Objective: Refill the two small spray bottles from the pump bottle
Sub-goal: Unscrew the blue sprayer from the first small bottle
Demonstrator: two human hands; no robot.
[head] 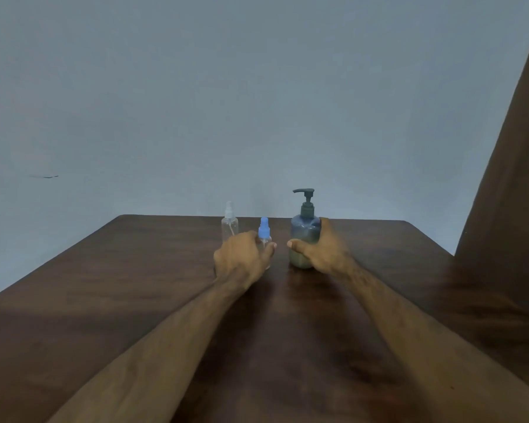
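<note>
L hand (242, 254) fingers curl round the blue-capped spray btl (264, 236), thumb tip showing on its near side; btl stands upright on the table, cap clear above the knuckles, lower body mostly hidden by the hand. R hand (321, 248) wraps the pump bottle (306, 230) at mid-body, thumb across the front, fingers round the far side; also upright, base on the wood. The two thumbs sit near each other w/ a gap between, not touching. Just beyond the L knuckles, slightly to their left: clear spray btl (229, 224), untouched, upright, cap on, dip tube faintly visible inside; looks empty or near it, can't be sure. Progress, by my reading: very early. Both spray caps on, pump head seated and not pressed, no liquid seen moving. Left to do: uncap blue btl, pump or pour into it, recap, repeat for the clear one. Pump btl looks translucent blue-grey w/ dark pump top, nozzle pointing toward the L-hand side; contents pale yellowish, filling roughly the lower part, level blurred. Blue btl body clear, fill level can't tell. Outward from both hands: dark wood table (104, 300), pale wall behind, brown curtain (507, 178) far to the R.
</note>
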